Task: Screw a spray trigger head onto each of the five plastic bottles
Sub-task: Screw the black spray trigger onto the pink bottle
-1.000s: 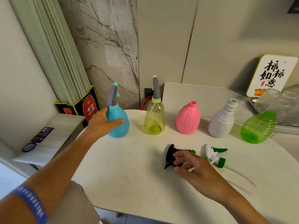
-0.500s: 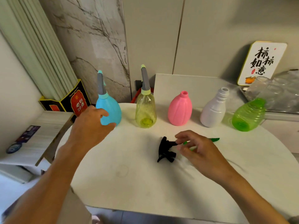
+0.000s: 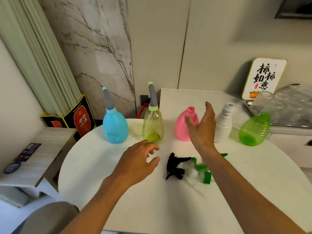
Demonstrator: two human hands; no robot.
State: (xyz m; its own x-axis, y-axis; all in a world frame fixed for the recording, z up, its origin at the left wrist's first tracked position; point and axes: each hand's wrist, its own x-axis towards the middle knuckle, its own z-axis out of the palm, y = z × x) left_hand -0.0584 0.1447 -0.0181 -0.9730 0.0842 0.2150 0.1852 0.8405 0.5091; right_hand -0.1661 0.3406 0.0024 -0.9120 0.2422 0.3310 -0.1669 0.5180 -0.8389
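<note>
Five bottles stand in a row on the white round table [image 3: 135, 200]. The blue bottle [image 3: 115, 126] and the yellow bottle [image 3: 152, 126] each carry a grey trigger head. The pink bottle [image 3: 183, 127], white bottle [image 3: 225, 123] and green bottle [image 3: 255, 130] have bare necks. A black trigger head [image 3: 174, 167] and a white-and-green trigger head [image 3: 198, 173] lie loose on the table. My left hand [image 3: 137, 163] hovers just left of the black head, fingers loosely curled, holding nothing. My right hand [image 3: 201, 128] is raised with fingers spread in front of the pink and white bottles, empty.
A white sign with black characters [image 3: 263, 78] leans on the wall at the back right, beside a tray of clear glasses [image 3: 285, 105]. A black-and-red box [image 3: 81, 119] and a low shelf [image 3: 28, 159] stand left of the table.
My left hand left the blue bottle and moved right toward the loose heads. My right hand let go of the heads and rose toward the pink bottle.
</note>
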